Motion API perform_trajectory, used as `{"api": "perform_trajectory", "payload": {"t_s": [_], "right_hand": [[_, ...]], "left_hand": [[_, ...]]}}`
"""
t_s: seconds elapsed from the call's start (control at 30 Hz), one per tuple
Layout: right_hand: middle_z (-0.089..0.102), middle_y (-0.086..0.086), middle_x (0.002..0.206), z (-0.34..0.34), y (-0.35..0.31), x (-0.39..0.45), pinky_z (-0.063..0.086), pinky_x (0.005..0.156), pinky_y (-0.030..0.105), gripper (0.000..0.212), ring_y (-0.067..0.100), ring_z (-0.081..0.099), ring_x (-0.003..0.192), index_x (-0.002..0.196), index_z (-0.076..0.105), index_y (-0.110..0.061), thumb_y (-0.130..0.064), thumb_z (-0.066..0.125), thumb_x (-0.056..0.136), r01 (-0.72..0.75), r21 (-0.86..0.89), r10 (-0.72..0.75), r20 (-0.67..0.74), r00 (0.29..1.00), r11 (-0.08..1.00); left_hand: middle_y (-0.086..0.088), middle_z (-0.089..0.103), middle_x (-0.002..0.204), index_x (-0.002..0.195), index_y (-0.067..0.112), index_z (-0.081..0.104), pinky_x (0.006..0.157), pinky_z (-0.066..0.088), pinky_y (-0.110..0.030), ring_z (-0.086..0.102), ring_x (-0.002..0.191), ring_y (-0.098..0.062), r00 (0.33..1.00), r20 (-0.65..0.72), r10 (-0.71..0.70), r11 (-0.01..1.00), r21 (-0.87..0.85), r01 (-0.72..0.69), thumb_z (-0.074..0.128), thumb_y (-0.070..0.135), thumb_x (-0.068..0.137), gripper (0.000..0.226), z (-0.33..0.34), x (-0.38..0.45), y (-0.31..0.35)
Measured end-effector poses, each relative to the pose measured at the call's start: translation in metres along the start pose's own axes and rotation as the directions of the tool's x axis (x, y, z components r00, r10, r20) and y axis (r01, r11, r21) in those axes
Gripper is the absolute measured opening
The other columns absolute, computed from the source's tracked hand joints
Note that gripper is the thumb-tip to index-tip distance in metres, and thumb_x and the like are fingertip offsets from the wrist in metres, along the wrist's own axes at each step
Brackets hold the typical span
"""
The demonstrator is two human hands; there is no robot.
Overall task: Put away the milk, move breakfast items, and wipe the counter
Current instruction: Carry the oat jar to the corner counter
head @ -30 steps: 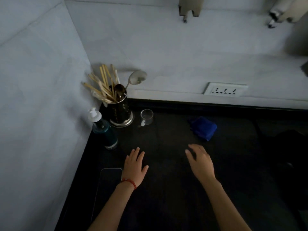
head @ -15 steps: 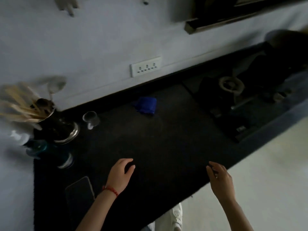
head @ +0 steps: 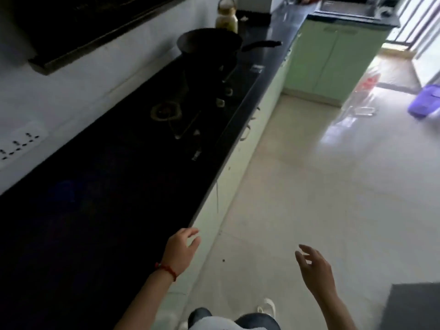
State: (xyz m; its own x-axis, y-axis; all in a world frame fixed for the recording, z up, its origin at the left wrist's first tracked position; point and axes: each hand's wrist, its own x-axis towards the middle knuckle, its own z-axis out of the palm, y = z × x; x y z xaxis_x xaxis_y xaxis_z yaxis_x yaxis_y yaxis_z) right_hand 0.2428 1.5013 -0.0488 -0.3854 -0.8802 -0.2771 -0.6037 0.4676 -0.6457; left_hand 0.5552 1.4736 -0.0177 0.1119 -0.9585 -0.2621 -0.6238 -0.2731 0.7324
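The black counter (head: 100,186) runs from the lower left toward the far right. My left hand (head: 182,252), with a red string at the wrist, hovers at the counter's front edge, fingers apart and empty. My right hand (head: 315,267) hangs over the pale floor, open and holding nothing. A faint dark blue patch (head: 63,192) on the counter may be the blue cloth; it is too dark to tell. No milk shows in this view.
A gas hob (head: 166,113) is set in the counter, with a black wok (head: 209,44) on the far burner and a jar (head: 226,19) behind it. Green cabinets (head: 333,60) stand at the end. A purple bin (head: 426,102) and a dark mat (head: 412,306) lie on the floor.
The view has swung right, from the corner with the utensil holder to the hob and floor. Both hands came off the counter; the right one is now over the floor.
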Motion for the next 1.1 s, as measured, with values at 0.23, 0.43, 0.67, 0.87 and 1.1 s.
{"api": "perform_trajectory", "payload": {"t_s": [0.23,0.43,0.67,0.87,1.1], "right_hand": [[0.067,0.015,0.112,-0.089,0.096,0.035,0.04,0.076,0.026,0.027,0.026,0.064,0.094,0.112,0.063,-0.004,-0.015,0.058,0.088,-0.216,0.106,0.22,-0.022,0.975,0.971],[0.068,0.015,0.111,-0.128,0.145,0.073,0.045,0.084,0.033,0.028,0.028,0.063,0.1,0.112,0.063,-0.007,-0.021,0.055,0.089,-0.415,0.195,0.413,0.053,0.909,0.889],[0.067,0.012,0.111,-0.139,0.135,0.164,0.04,0.079,0.028,0.029,0.027,0.063,0.1,0.114,0.061,-0.007,-0.021,0.054,0.089,-0.451,0.239,0.44,0.098,0.892,0.86],[0.068,0.011,0.11,-0.152,0.105,0.291,0.041,0.081,0.028,0.028,0.026,0.062,0.101,0.113,0.062,-0.01,-0.023,0.054,0.089,-0.434,0.248,0.425,0.095,0.9,0.866],[0.068,0.011,0.108,-0.189,0.073,0.412,0.042,0.079,0.029,0.027,0.025,0.063,0.097,0.112,0.062,-0.011,-0.022,0.053,0.09,-0.431,0.225,0.429,0.061,0.901,0.874]], "left_hand": [[-0.012,0.067,0.113,0.11,0.004,0.063,0.091,0.045,-0.026,0.061,0.105,-0.022,0.97,0.24,-0.041,0.999,0.034,0.034,0.059,0.017,0.085,0.028,0.128,0.039,0.086],[-0.018,0.067,0.11,0.105,-0.001,0.064,0.084,0.04,-0.022,0.06,0.102,-0.024,0.943,0.3,-0.144,0.99,0.048,0.136,0.06,0.012,0.084,0.025,0.19,0.067,0.12],[-0.018,0.069,0.104,0.1,-0.002,0.066,0.083,0.041,-0.025,0.061,0.095,-0.024,0.919,0.307,-0.248,0.969,0.07,0.238,0.061,0.011,0.084,0.022,0.215,0.129,0.126],[-0.018,0.07,0.102,0.098,0.0,0.068,0.09,0.048,-0.035,0.065,0.095,-0.03,0.902,0.296,-0.313,0.95,0.113,0.292,0.062,0.013,0.083,0.021,0.233,0.233,0.141],[-0.015,0.069,0.106,0.106,0.004,0.065,0.087,0.044,-0.027,0.062,0.101,-0.026,0.89,0.41,-0.2,0.976,0.162,0.145,0.057,0.016,0.086,0.025,0.275,0.364,0.263]]}}
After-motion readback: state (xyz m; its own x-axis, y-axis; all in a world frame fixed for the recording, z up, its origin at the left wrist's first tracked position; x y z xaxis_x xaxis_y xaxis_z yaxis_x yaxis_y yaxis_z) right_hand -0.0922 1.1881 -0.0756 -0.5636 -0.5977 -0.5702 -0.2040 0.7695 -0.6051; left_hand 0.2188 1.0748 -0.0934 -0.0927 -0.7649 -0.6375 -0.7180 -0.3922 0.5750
